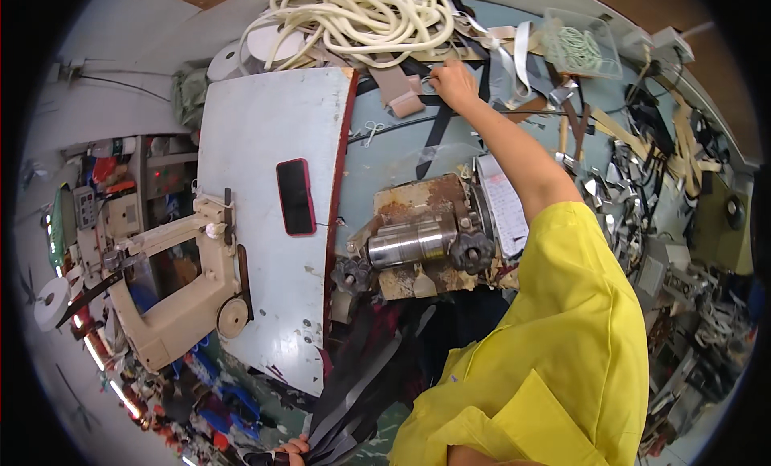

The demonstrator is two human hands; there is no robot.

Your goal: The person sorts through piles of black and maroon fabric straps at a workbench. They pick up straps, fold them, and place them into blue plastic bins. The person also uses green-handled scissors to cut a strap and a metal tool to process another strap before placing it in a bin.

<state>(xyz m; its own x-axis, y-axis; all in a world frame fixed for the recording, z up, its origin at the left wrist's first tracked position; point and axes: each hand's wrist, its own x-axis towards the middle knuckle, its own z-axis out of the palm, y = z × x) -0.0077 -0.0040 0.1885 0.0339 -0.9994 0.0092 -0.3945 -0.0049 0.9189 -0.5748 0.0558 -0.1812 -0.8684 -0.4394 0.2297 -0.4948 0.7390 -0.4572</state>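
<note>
— Yellow sleeve across the bench: our right hand (454, 83) is stretched to the far side, its fingers closed around something small beside the tan strap (399, 91) and the black strap (438, 127). What it pinches we cannot tell.

— And our left hand (294, 447)?

— Low at the frame's bottom edge, gripping a bundle of dark straps (361, 394) that hangs below the table edge.

— What lies around the reach?

— Cream rope (365, 14) is heaped just beyond the right hand. A rusty metal roller machine (418, 239) sits under our forearm, a red-cased phone (295, 197) lies on the pale grey board (265, 145), and a beige sewing machine (181, 281) stands at our left
</note>
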